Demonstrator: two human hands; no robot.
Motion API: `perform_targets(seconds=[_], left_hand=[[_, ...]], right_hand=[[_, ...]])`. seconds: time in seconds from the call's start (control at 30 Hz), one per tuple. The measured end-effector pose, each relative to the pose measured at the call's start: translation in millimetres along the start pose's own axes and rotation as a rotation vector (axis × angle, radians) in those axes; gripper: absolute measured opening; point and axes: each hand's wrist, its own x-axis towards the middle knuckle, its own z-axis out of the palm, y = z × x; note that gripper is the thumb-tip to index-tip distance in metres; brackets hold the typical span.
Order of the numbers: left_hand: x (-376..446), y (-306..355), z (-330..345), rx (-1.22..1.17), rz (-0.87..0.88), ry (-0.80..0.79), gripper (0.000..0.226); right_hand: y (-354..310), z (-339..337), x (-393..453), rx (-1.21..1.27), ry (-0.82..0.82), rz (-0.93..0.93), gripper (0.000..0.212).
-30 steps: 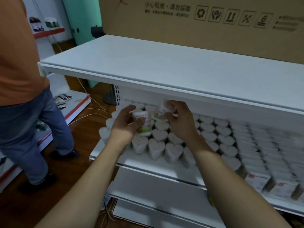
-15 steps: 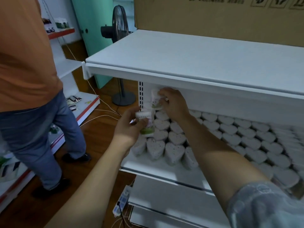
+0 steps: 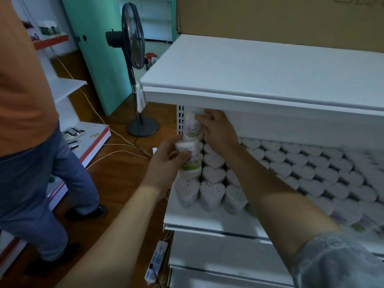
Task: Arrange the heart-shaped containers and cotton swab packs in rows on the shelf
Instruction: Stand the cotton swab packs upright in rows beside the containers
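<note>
Right hand (image 3: 218,132) gripping one heart-shaped container (image 3: 192,126) at the shelf (image 3: 207,222) back corner, left hand (image 3: 166,163) fingers curled around another container (image 3: 188,155) just below.

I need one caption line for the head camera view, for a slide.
Right hand places one heart-shaped container at the shelf back corner; left hand holds another container.

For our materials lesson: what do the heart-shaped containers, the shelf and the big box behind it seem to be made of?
Heart-shaped containers: probably thin clear plastic, since white cotton swab tips show through the tops.
Shelf: likely painted metal, given its smooth matte white surface, folded front lip and slotted upright.
Box: corrugated cardboard, plain matte brown.
</note>
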Motion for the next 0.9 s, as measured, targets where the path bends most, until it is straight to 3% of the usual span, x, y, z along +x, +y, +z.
perform_targets(seconds=[0.23, 0.33, 0.37, 0.5, 0.67, 0.77, 0.9], left_hand=[[9.2, 9.2, 9.1, 0.016, 0.014, -0.029, 0.049], [13.3, 11.3, 12.1, 0.053, 0.022, -0.061, 0.054], [14.5, 12.4, 13.6, 0.067, 0.018, -0.066, 0.055], [17.8, 14.4, 19.3, 0.059, -0.005, -0.08, 0.058], [22.8, 15.6, 6.6, 0.05, -0.009, -0.052, 0.062], [21.0, 15.1, -3.7, 0.194, -0.016, -0.031, 0.053], [17.7, 10.2, -4.0, 0.658, 0.017, -0.089, 0.041]], right_hand=[[-11.3, -30.4, -26.7, 0.262, 0.147, -0.039, 0.041], [-16.6, -48.7, -47.1, 0.624, -0.006, 0.054, 0.036], [-16.9, -52.8, -52.7, 0.64, -0.071, 0.054, 0.033], [-15.2, -59.8, -59.5, 0.508, -0.167, 0.005, 0.039], [-10.3, -59.8, -61.3, 0.489, 0.052, 0.034, 0.034], [-3.6, -52.9, -56.6, 0.366, 0.207, 0.076, 0.034], [-18.0, -25.9, -45.5, 0.26, 0.211, -0.002, 0.035]])
